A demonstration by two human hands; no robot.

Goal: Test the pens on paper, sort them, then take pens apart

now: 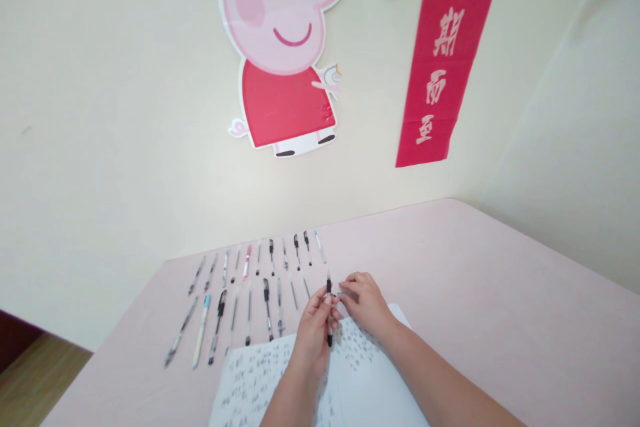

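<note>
My left hand (pixel 314 328) is closed round a black pen (pixel 329 310), held upright above an open notebook (pixel 350 380) covered in handwriting. My right hand (pixel 364 300) is beside it, its fingers pinched on a small clear piece (pixel 341 294), seemingly the pen's cap, just right of the pen's top. Both hands hover over the notebook's far edge. Beyond them, several pens (pixel 250 287) lie in two rows on the pink table (pixel 475 280).
The table stands in a corner against cream walls. A pig cartoon cutout (pixel 285 47) and a red banner (pixel 445 53) with characters hang on the wall behind. A strip of wooden floor (pixel 35 380) shows at the lower left.
</note>
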